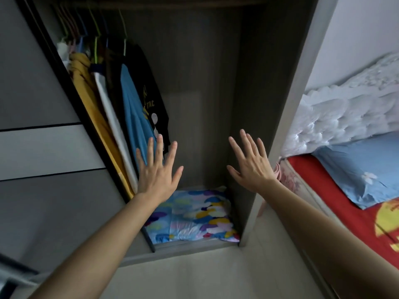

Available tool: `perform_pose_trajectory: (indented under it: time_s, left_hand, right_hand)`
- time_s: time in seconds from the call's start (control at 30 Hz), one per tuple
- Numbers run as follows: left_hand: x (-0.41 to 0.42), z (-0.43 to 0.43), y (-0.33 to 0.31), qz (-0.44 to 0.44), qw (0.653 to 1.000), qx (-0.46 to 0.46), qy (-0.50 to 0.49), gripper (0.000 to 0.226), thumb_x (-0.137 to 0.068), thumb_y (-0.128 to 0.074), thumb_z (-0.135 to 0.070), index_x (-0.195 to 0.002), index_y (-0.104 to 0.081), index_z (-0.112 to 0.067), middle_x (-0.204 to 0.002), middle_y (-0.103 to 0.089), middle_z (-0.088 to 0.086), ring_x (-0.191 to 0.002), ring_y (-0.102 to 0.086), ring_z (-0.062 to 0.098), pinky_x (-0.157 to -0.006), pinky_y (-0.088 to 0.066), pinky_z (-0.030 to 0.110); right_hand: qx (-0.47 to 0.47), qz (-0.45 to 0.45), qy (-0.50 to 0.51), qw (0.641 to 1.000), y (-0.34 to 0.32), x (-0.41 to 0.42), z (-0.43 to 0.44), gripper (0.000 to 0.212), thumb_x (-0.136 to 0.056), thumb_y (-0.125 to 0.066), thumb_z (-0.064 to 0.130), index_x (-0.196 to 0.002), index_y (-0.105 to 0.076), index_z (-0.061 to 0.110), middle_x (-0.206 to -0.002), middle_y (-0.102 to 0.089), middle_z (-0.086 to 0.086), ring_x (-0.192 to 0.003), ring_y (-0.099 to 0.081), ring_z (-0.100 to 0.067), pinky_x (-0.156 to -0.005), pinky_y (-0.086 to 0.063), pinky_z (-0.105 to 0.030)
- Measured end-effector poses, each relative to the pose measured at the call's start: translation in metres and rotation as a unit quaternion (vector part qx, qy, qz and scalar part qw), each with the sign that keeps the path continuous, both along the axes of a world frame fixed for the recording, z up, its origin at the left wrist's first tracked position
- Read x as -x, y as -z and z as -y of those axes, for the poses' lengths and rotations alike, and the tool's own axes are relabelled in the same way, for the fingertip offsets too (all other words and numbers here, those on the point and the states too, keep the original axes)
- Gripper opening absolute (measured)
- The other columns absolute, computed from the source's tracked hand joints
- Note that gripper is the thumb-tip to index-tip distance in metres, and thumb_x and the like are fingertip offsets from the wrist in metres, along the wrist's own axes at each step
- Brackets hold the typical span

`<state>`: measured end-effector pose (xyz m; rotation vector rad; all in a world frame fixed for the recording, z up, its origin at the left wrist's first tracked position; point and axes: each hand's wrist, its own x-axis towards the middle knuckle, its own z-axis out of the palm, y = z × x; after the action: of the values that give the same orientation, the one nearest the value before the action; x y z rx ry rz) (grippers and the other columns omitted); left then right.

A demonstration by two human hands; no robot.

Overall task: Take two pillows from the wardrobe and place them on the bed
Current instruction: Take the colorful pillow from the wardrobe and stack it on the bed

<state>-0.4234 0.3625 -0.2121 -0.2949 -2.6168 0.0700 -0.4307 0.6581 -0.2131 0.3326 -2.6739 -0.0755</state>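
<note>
Both hands, left hand (156,173) and right hand (251,167), are spread wide and empty, probably lining up to scoop the colourful pillow (194,216) off the wardrobe floor (190,244). The bed (336,190) is right there on the right.

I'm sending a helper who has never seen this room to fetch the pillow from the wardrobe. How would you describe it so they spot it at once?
Look into the open wardrobe left of the bed, below the hanging clothes. On its floor lies a flat pillow. Unlike the plain blue pillow on the bed, it has a light blue cover with yellow, purple and white blotches.
</note>
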Motion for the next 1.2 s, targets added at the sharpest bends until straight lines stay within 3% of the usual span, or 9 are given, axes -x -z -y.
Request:
perform_pose_trajectory:
  time_s: [0.37,0.67,0.9,1.2]
  left_hand:
    - [0.133,-0.008,0.080,0.064,0.997,0.043,0.023,0.073,-0.097,-0.028,-0.059,-0.157,-0.003,-0.025,-0.164,0.005,0.017,-0.151,0.002,0.038,-0.115,-0.011,0.069]
    - [0.238,-0.013,0.185,0.172,0.985,0.021,-0.008,0.072,-0.094,-0.039,-0.053,-0.155,-0.014,-0.023,-0.163,-0.006,0.022,-0.150,-0.006,0.042,-0.113,-0.013,0.071]
    - [0.280,0.009,0.324,0.283,0.959,-0.012,-0.009,0.071,-0.093,-0.041,-0.050,-0.155,-0.019,-0.021,-0.162,-0.013,0.022,-0.149,-0.011,0.042,-0.114,-0.016,0.067]
    - [0.295,0.042,0.577,0.406,0.913,0.032,0.025,0.071,-0.094,-0.042,-0.047,-0.154,-0.018,-0.019,-0.163,-0.010,0.018,-0.149,-0.011,0.040,-0.113,-0.019,0.067]
  right_hand:
    - [0.063,0.040,0.025,0.997,0.092,0.127,-0.018,0.086,-0.092,-0.049,0.054,-0.159,-0.007,0.020,-0.164,-0.006,-0.022,-0.150,-0.016,-0.038,-0.122,-0.013,-0.055]
    - [0.087,0.206,-0.010,0.975,0.209,0.232,0.019,0.087,-0.090,-0.053,0.049,-0.159,-0.012,0.016,-0.164,-0.005,-0.024,-0.150,-0.013,-0.040,-0.122,-0.010,-0.056]
    - [0.067,0.293,-0.009,0.954,0.336,0.269,0.054,0.083,-0.093,-0.050,0.050,-0.159,-0.014,0.015,-0.163,-0.008,-0.025,-0.151,-0.013,-0.040,-0.120,-0.013,-0.056]
    - [0.082,0.429,0.031,0.899,0.591,0.257,0.116,0.087,-0.092,-0.056,0.046,-0.159,-0.010,0.017,-0.164,-0.001,-0.022,-0.151,-0.009,-0.041,-0.121,-0.010,-0.056]
